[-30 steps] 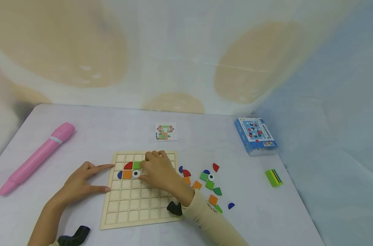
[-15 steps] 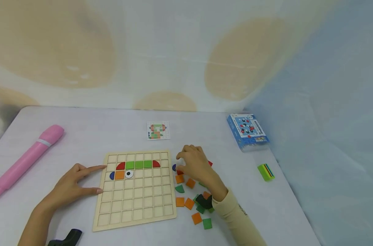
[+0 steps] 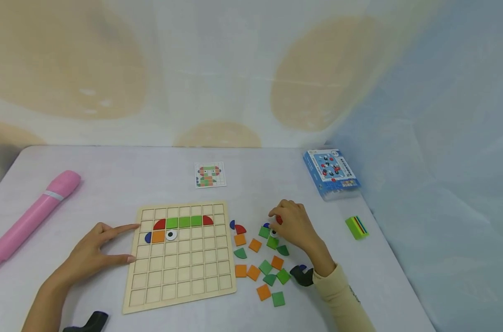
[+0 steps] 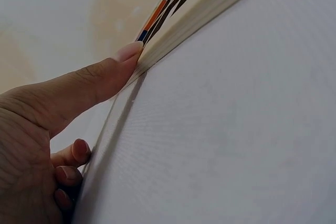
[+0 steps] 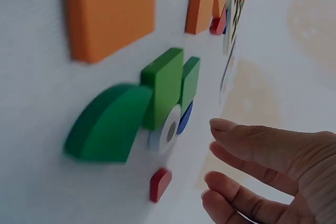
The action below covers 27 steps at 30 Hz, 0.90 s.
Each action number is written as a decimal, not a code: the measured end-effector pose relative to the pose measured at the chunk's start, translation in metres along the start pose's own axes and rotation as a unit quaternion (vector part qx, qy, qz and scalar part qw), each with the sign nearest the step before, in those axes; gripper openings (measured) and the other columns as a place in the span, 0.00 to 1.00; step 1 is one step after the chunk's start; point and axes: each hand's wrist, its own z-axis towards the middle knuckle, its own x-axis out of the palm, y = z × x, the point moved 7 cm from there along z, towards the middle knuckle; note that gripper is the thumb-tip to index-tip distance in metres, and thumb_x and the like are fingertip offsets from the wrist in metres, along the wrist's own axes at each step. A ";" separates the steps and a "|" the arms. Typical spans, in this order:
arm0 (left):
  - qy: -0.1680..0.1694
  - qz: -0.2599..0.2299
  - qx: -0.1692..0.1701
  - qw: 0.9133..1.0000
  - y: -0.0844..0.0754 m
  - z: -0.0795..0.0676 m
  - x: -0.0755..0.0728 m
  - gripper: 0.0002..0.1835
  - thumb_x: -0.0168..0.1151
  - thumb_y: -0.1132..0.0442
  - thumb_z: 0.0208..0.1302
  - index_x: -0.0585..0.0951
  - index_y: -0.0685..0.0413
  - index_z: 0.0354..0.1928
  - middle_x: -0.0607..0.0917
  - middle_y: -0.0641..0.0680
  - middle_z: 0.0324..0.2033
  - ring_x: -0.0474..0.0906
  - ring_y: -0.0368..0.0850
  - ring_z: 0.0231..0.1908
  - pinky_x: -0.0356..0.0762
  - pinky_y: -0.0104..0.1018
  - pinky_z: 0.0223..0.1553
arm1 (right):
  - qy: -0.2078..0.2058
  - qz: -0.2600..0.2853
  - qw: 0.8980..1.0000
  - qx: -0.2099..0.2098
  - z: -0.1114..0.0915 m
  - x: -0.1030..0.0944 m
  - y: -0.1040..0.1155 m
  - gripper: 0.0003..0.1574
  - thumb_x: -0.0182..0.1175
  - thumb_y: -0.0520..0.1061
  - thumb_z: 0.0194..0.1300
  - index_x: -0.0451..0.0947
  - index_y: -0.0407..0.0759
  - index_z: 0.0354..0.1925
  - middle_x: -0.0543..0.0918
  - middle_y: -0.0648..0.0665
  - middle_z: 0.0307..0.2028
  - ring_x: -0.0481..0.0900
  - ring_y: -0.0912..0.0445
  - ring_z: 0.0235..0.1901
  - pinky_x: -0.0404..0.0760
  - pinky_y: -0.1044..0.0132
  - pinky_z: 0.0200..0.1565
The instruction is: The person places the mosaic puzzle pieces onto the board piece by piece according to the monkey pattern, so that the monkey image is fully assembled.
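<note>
A wooden grid board [image 3: 185, 272] lies in front of me in the head view. In its upper rows sit a red quarter-round [image 3: 159, 224], several green squares [image 3: 184, 222], another red quarter-round [image 3: 207, 220], a blue half-round [image 3: 148, 238], an orange square [image 3: 157, 236] and an eye disc [image 3: 171, 234]. My left hand [image 3: 89, 249] touches the board's left edge with outstretched thumb and index finger. To the right of the board, my right hand [image 3: 297, 226] hovers by a loose red quarter-round [image 5: 160, 184]; in the right wrist view its fingertips are apart from that piece and hold nothing.
Loose orange, green, blue and red tiles [image 3: 253, 273] lie scattered right of the board. A pattern card [image 3: 210, 174] is behind it. Further right are a blue box [image 3: 332, 173] and a lime-green block [image 3: 357, 228]. A pink baton-like object [image 3: 35, 216] lies far left.
My right hand has left the board, where a third green square and the right red quarter-round now show, and moved right over the loose tiles. My left hand stays at the board's edge.
</note>
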 end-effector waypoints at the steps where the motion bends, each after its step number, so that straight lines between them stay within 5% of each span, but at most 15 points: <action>1: 0.000 -0.001 0.000 1.000 0.000 0.000 0.000 0.44 0.78 0.40 0.45 0.75 0.38 0.67 0.67 0.54 0.37 0.63 0.45 0.37 0.58 0.35 0.36 | 0.001 -0.001 1.000 0.003 -0.002 -0.001 -0.003 0.12 0.74 0.43 0.55 0.87 0.43 0.40 0.81 0.46 0.36 0.75 0.50 0.40 0.68 0.44 0.56; 8: -0.004 -0.002 0.002 1.000 -0.001 -0.001 0.000 0.44 0.78 0.40 0.45 0.75 0.37 0.67 0.67 0.54 0.37 0.62 0.44 0.36 0.58 0.35 0.35 | 0.008 -0.004 1.000 0.017 -0.013 0.005 -0.016 0.10 0.74 0.46 0.55 0.86 0.43 0.34 0.79 0.49 0.33 0.75 0.51 0.39 0.69 0.43 0.56; 18: -0.004 -0.006 -0.001 1.000 0.001 0.000 0.000 0.44 0.78 0.40 0.45 0.75 0.37 0.67 0.67 0.54 0.37 0.62 0.43 0.36 0.58 0.35 0.35 | 0.009 -0.067 0.997 0.029 -0.017 0.012 -0.008 0.15 0.75 0.52 0.54 0.85 0.43 0.28 0.78 0.47 0.31 0.74 0.50 0.37 0.73 0.45 0.53; 27: -0.006 -0.006 0.001 1.000 0.000 0.000 0.000 0.44 0.78 0.40 0.44 0.75 0.38 0.67 0.66 0.54 0.36 0.62 0.44 0.36 0.57 0.35 0.34 | -0.001 -0.065 0.998 -0.010 -0.018 0.013 0.000 0.10 0.75 0.42 0.52 0.88 0.40 0.34 0.79 0.47 0.32 0.76 0.49 0.37 0.73 0.46 0.52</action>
